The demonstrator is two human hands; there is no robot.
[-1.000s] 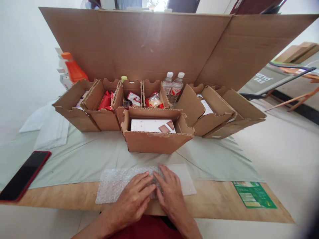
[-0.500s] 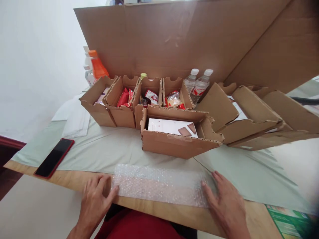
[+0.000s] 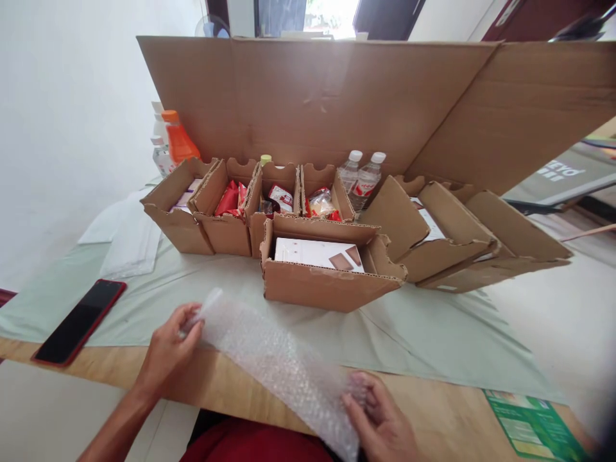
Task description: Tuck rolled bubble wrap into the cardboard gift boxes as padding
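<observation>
A long strip of clear bubble wrap stretches slantwise between my two hands, over the wooden front edge of the table. My left hand pinches its far left end between thumb and fingers. At the near right end my right hand is closed round the wrap, which bunches up in the fingers. Just beyond the strip stands an open cardboard box with a white carton inside it.
Behind are several cardboard bins holding red snack packets and cartons. Two water bottles, an orange bottle and a tall cardboard screen stand farther back. A phone lies left, a green leaflet right.
Both hands have closed on the bubble wrap, which lay flat between them before. The strip is now lifted and slanted, its left end farther away and its right end nearer me. My view has tilted up.
</observation>
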